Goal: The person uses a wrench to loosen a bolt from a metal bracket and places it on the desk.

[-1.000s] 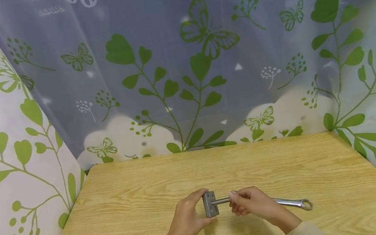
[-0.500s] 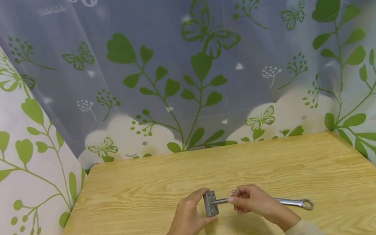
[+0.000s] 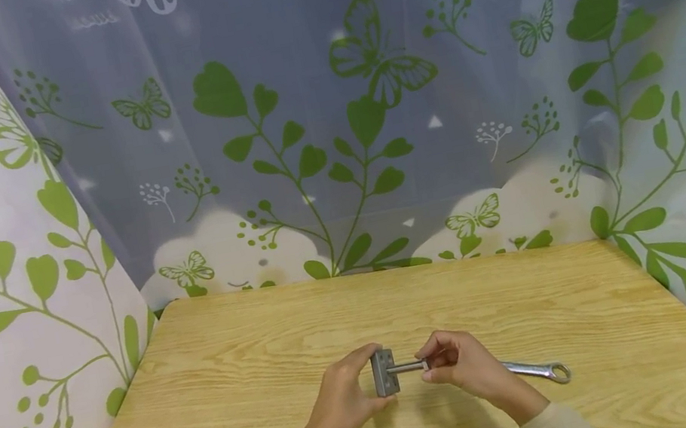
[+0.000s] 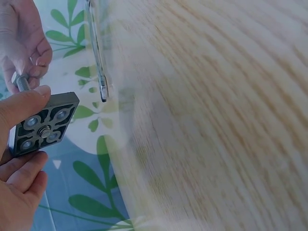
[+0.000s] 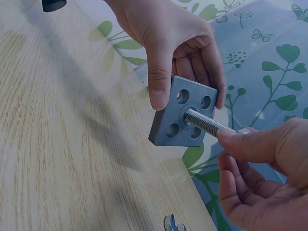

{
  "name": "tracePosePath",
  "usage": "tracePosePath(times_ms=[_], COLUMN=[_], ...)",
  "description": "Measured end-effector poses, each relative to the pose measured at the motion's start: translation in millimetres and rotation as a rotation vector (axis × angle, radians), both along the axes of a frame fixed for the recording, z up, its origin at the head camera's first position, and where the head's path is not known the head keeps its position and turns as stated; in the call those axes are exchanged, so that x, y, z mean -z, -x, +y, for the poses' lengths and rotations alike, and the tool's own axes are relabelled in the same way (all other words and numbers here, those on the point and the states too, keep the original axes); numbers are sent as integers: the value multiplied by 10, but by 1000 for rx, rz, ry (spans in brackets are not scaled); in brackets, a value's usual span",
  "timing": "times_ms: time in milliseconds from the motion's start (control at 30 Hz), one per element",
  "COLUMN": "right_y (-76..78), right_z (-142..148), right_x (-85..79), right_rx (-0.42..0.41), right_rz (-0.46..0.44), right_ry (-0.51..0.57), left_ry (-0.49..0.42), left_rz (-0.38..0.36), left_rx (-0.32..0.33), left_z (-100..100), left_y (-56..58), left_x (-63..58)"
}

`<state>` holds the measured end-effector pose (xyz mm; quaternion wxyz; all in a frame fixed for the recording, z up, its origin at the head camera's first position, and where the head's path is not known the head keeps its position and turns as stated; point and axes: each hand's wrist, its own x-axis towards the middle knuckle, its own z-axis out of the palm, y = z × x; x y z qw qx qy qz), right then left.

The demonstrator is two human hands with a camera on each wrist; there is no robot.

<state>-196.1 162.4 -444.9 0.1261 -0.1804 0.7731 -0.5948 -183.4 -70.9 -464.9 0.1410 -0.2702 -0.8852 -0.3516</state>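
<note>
My left hand (image 3: 337,398) grips a square grey metal plate (image 3: 384,373) by its edges, thumb on one side and fingers on the other. Four-cornered and thick, the plate has round holes near its corners in the right wrist view. A threaded bolt (image 5: 204,122) runs through its centre, and the tip of the bolt (image 4: 44,132) shows on the far face in the left wrist view. With thumb and fingers, my right hand (image 3: 470,367) pinches the bolt at its head. Plate and bolt are held above the table.
A combination wrench (image 3: 539,369) lies on the wooden table (image 3: 254,337) to the right, partly hidden behind my right hand. Printed curtains (image 3: 315,135) with leaves and butterflies stand behind the table and on both sides.
My right thumb and fingers have rolled around the bolt head, the thumb now lower and the index finger higher. The left hand and plate stay nearly in place.
</note>
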Motion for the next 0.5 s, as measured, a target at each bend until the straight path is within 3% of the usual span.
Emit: tracePosePath(times_ms=[233, 500], right_y=[-18, -26], right_z=[-19, -60], right_x=[23, 20], right_rx=[-90, -27], right_rz=[-138, -239], right_ry=[-51, -44], left_ry=[1, -6], left_rz=[0, 12], left_rx=[-13, -1], left_z=[-17, -25], left_y=[0, -10], left_x=[8, 15])
